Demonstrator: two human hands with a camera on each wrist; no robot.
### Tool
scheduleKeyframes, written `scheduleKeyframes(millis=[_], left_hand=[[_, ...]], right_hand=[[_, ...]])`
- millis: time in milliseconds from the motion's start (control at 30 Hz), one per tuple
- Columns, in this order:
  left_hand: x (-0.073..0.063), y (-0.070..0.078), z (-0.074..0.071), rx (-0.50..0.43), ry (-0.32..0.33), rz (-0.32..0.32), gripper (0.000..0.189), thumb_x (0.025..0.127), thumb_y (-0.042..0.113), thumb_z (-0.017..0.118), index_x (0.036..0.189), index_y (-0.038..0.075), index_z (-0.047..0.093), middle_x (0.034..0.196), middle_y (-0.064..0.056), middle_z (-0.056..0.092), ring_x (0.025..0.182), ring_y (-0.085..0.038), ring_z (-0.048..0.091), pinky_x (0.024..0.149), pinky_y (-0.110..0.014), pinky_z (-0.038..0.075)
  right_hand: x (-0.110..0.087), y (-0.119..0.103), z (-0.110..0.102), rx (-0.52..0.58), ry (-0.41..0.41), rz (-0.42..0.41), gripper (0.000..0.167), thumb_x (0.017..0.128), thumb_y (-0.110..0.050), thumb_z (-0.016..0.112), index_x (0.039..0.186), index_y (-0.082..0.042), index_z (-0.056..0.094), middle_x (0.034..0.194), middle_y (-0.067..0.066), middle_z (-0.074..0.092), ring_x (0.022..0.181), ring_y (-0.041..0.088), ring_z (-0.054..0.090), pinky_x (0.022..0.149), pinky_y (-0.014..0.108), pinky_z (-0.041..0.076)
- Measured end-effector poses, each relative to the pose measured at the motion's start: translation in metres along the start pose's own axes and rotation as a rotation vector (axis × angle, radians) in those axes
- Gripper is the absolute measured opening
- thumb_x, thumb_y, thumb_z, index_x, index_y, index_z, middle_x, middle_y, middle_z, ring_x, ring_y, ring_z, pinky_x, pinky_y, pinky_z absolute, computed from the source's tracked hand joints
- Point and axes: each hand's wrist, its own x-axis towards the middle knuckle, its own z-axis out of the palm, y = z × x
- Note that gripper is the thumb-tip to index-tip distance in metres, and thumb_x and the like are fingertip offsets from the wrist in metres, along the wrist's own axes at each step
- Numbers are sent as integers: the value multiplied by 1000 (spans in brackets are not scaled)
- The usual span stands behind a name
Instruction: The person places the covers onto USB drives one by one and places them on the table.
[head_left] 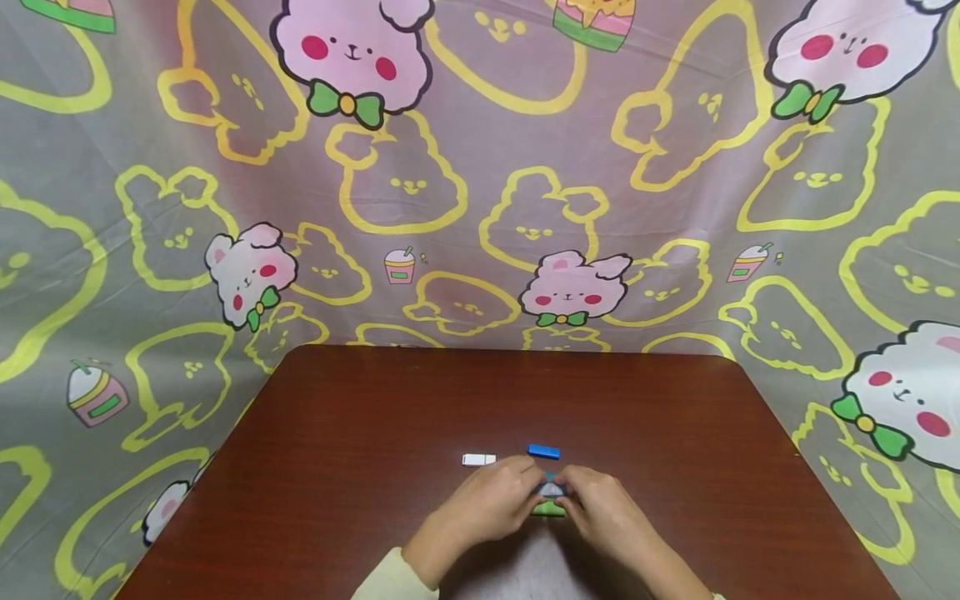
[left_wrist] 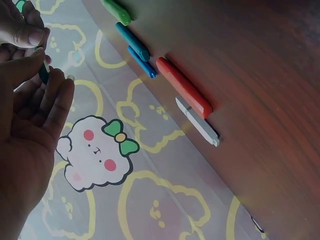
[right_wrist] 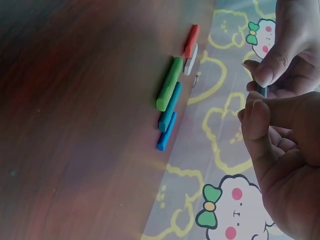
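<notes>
Both hands meet over the near part of the table. My left hand (head_left: 498,496) and right hand (head_left: 607,504) pinch a small, thin, dark greyish piece (right_wrist: 264,91) between thumbs and fingers; fingertips cover most of it, and I cannot tell its kind. In the left wrist view its dark edge (left_wrist: 44,75) shows at the left thumb. Close by lie short bars: a green one (head_left: 549,508) below the fingers, a teal one (left_wrist: 133,41) and a blue one (head_left: 543,452) beyond. A red ridged bar (left_wrist: 184,86) and a white bar (head_left: 477,459) lie near the left hand.
The brown table (head_left: 360,417) carries the bars. A patterned curtain (head_left: 480,208) with rabbit faces hangs behind the table and along both sides. Glare brightens the table surface (head_left: 540,567) between the forearms.
</notes>
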Motion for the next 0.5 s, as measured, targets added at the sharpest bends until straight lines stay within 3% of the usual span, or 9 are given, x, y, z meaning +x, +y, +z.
scheduleKeyframes(millis=[233,500], left_hand=[[2,1,1,19,-16,6,11,92,26,73,99,17,70,92,7,63,84,-6,62,75,-18,51],[1,-3,0,-41,-64,-6,17,91,27,76,103,16,72,93,8,63,82,-2,60,73,-15,50]], right_hand=[[-2,1,1,7,12,-16,27,73,2,85,90,-10,68,84,-1,70,73,5,64,58,20,51],[-5,4,-2,130,-132,64,20,82,-1,78,99,-5,69,90,2,71,74,3,65,60,19,53]])
